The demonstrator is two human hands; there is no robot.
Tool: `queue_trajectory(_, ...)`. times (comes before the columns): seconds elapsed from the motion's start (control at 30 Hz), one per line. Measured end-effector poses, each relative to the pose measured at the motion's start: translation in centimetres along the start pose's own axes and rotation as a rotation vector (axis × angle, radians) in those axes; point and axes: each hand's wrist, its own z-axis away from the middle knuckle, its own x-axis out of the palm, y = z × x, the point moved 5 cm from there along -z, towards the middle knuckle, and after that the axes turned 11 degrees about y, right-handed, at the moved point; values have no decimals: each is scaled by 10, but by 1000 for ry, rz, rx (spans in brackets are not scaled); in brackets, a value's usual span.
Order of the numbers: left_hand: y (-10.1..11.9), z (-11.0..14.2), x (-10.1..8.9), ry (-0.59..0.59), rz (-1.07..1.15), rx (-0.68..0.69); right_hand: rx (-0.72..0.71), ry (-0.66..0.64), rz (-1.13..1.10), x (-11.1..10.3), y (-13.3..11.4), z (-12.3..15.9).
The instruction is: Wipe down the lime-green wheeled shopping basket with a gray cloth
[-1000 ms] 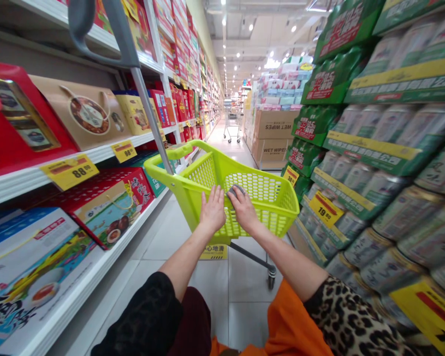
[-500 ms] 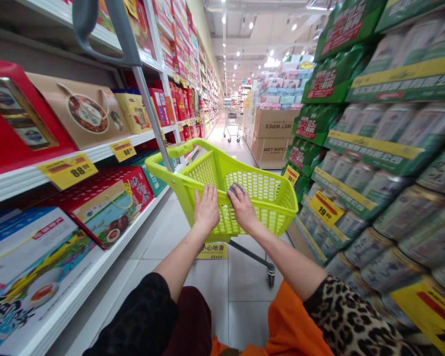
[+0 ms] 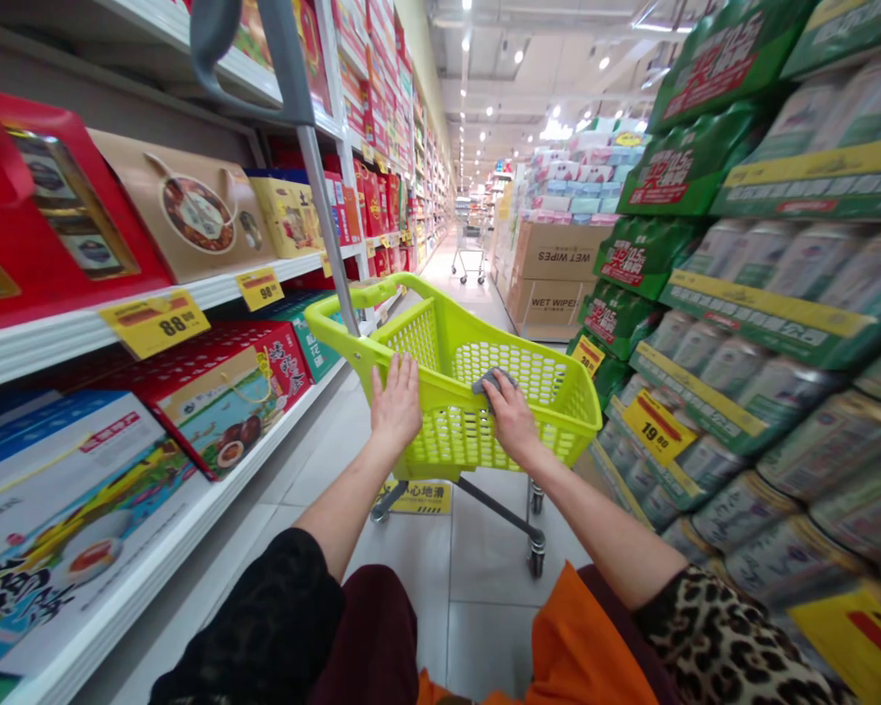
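A lime-green plastic shopping cart basket (image 3: 440, 343) with a mesh wall stands in front of me on a wheeled metal frame (image 3: 499, 519). My left hand (image 3: 396, 406) lies flat against its near wall, fingers spread. My right hand (image 3: 512, 416) rests on the basket's near rim, fingers over a small grey grip (image 3: 493, 380). Only the top of that grip shows. A tall grey pole with a curved handle (image 3: 315, 166) rises from the basket's left corner.
White shelves (image 3: 44, 357) of boxed goods with yellow price tags line the left. Stacked green-wrapped cases of cans (image 3: 770, 323) line the right. Cartons marked wet wipes (image 3: 558, 255) and a distant shopping cart (image 3: 472, 245) stand down the tiled aisle, with a yellow floor sign (image 3: 415, 497) beneath the basket.
The basket and both hands sit slightly further right in view, and the shelves have shifted with them. More of the cart's frame and wheels shows. My right hand lies further along the rim.
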Motion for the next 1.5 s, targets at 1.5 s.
queue_trajectory(1.5, -93, 108, 30, -136, 52, -421, -952, -417, -101, 110, -160, 3)
